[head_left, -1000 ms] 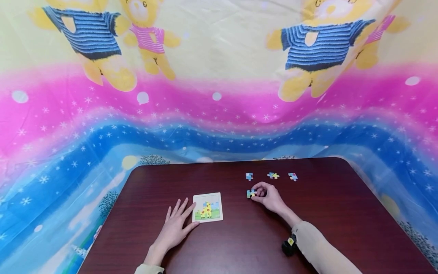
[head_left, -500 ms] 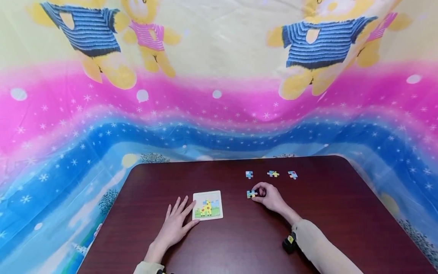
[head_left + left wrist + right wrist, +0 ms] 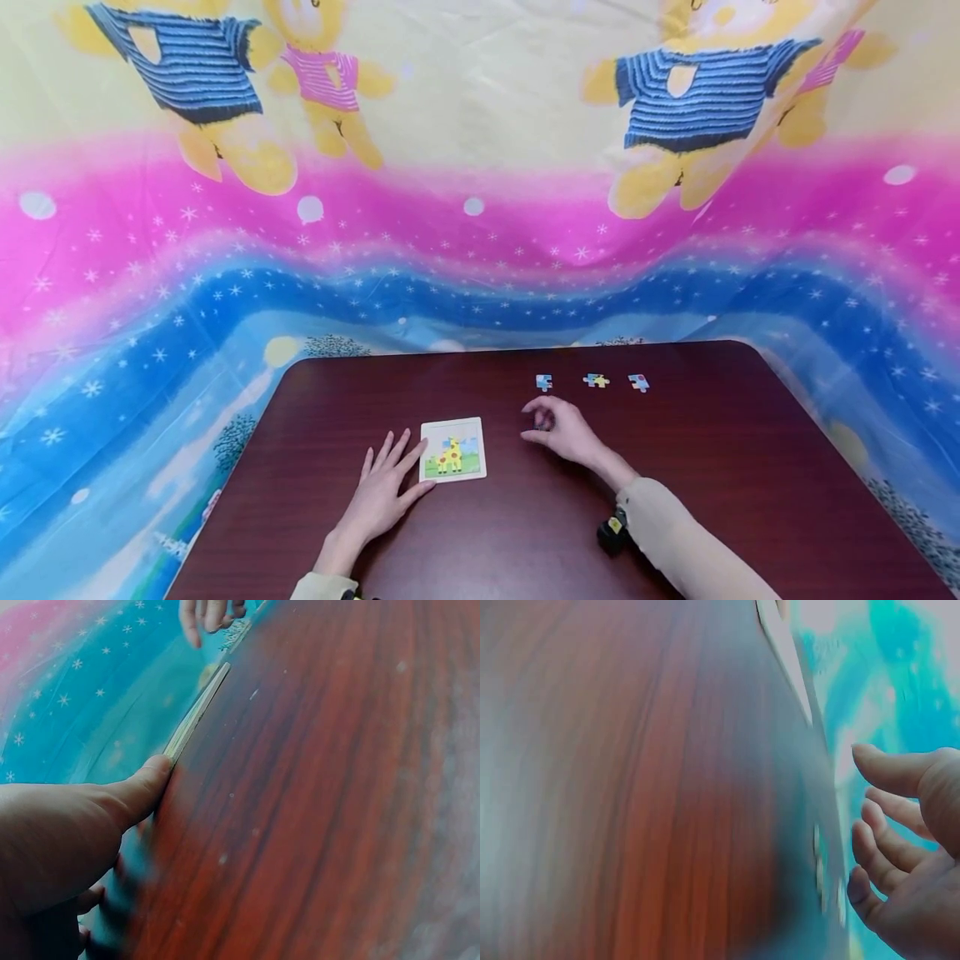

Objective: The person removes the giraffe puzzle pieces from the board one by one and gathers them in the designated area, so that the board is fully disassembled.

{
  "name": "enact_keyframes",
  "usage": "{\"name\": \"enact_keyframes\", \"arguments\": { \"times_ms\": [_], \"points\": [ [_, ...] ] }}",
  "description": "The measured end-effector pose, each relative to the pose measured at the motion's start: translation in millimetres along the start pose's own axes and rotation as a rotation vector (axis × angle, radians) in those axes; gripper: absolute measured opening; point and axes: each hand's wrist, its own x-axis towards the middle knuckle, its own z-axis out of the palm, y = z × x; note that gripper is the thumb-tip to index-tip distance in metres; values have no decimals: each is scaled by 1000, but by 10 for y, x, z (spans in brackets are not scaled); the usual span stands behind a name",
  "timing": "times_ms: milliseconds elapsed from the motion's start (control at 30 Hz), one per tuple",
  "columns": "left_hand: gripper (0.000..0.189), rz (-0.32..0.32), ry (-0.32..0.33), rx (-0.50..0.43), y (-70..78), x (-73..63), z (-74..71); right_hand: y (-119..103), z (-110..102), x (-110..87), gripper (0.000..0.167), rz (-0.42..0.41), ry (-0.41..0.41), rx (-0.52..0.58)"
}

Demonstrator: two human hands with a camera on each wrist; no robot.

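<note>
My left hand point(image 3: 381, 497) lies at the left side of a square puzzle board point(image 3: 453, 450) with a giraffe picture, its fingers straight and spread. In the left wrist view its thumb point(image 3: 154, 772) touches the board's edge point(image 3: 199, 712). Right of the board my right hand point(image 3: 568, 432) hovers with fingers loosely bent. In the right wrist view, thumb and fingertips of this hand point(image 3: 907, 832) are apart, with no piece visible between them. The jigsaw piece it pinched before is mostly hidden by the hand in the head view; only a small dark bit shows between the fingers.
Beyond the right hand, three jigsaw pieces lie in a row: a left piece point(image 3: 544, 382), a middle piece point(image 3: 596, 381) and a right piece point(image 3: 638, 382). The dark wooden table point(image 3: 360, 392) has rounded far corners. A printed curtain point(image 3: 472, 250) hangs behind it.
My right hand has shifted a little left and its thumb and fingers have parted from the piece they pinched. My left hand stays beside the board.
</note>
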Motion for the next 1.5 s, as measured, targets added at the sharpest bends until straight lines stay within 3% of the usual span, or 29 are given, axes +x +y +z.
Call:
{"name": "enact_keyframes", "arguments": {
  "times_ms": [167, 400, 467, 633, 700, 967, 1500],
  "points": [
    [68, -19, -21, 19, -8, 9, -9, -301, 305, 115, 37, -77, -121, 28],
    [68, -54, -71, 47, -16, 12, -16, -591, 697, 297, 37, -131, -206, -16],
    [68, -52, -71, 47, -22, 13, -8, -575, 791, 362, 38, -147, -211, -47],
    [67, -51, -70, 43, -35, 6, 5, -225, 1101, 542, 37, -225, -177, -197],
    [67, -50, -67, 43, -37, 6, 6, -185, 1159, 552, 35, -232, -161, -251],
    [67, -44, -56, 45, -38, 8, 16, -670, 957, 368, 37, -116, -170, -177],
    [67, -42, -50, 44, -31, 5, 22, -628, 1016, 271, 35, -190, -130, -107]
  ]
}}
